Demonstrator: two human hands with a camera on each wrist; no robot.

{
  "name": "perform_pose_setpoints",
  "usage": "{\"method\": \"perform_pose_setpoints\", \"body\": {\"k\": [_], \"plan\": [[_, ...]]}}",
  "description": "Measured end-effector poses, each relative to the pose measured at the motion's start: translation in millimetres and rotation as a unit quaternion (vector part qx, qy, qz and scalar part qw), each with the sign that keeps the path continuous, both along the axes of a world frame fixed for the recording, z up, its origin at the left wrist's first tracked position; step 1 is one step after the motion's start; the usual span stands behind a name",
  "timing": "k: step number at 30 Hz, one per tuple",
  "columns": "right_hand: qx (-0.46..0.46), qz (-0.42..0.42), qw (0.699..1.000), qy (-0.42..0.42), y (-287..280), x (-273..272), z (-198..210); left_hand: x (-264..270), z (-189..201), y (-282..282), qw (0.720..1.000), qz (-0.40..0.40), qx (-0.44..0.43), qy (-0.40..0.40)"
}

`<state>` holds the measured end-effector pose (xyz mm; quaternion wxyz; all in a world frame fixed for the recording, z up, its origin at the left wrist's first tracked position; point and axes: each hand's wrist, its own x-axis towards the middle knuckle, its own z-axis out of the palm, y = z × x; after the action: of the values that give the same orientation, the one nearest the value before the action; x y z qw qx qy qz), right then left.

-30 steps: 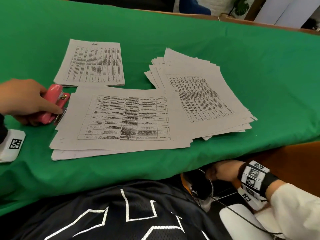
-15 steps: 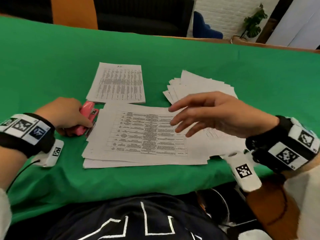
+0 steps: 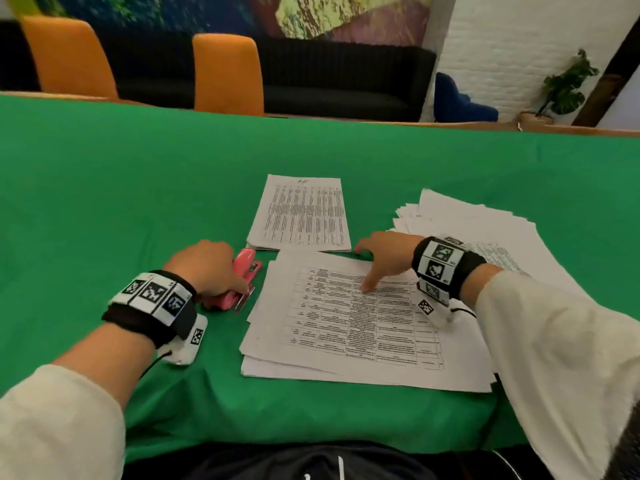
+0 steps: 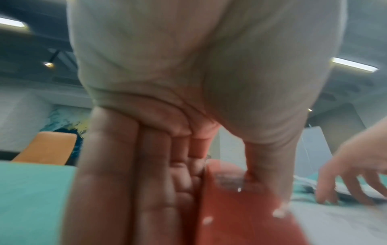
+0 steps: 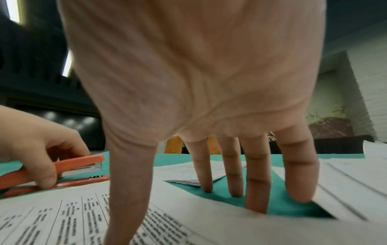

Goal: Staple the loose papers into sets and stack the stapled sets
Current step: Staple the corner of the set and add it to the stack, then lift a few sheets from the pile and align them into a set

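Green cloth over the counter (image 3: 138, 202), orange chairs (image 3: 227, 72) and a black sofa (image 3: 346, 81) past its far edge. Near the front edge, left hand (image 3: 204, 268) gripping the pink stapler (image 3: 244, 278); right hand (image 3: 384, 258) spread flat on the loose papers (image 3: 346, 327). Stapled set (image 3: 301, 214) just behind.

no legible text; only blurred table print on the papers (image 3: 360, 317)

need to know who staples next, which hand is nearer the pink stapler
Left. The left hand grips the stapler at the near paper set's left corner. The right hand is apart from it, thumb on that set, fingertips on the cloth beyond.
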<state>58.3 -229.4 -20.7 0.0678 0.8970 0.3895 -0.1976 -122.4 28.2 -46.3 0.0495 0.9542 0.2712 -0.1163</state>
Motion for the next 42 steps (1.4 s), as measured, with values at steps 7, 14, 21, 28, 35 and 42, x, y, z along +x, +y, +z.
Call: {"method": "perform_pose_setpoints", "body": {"k": [7, 14, 21, 28, 35, 42], "plan": [[-0.001, -0.042, 0.999, 0.032, -5, 3, -7, -15, 12, 30, 0.997, 0.070, -0.012, 0.006], [0.070, -0.080, 0.990, 0.096, -22, 3, -4, -23, 34, 20, 0.989, 0.016, -0.017, -0.148], [0.287, -0.104, 0.921, 0.242, -83, -21, 42, -35, 40, 3, 0.933, -0.029, -0.299, -0.198], [0.614, -0.157, 0.704, 0.320, -104, -40, 46, -18, 33, -32, 0.650, -0.011, -0.632, -0.421], [0.688, -0.156, 0.635, 0.313, -87, -49, 42, 14, 65, -63, 0.598, 0.012, -0.511, -0.618], [0.720, -0.163, 0.577, 0.351, -70, -46, 58, 22, 98, -87, 0.599, -0.034, -0.434, -0.672]]}}
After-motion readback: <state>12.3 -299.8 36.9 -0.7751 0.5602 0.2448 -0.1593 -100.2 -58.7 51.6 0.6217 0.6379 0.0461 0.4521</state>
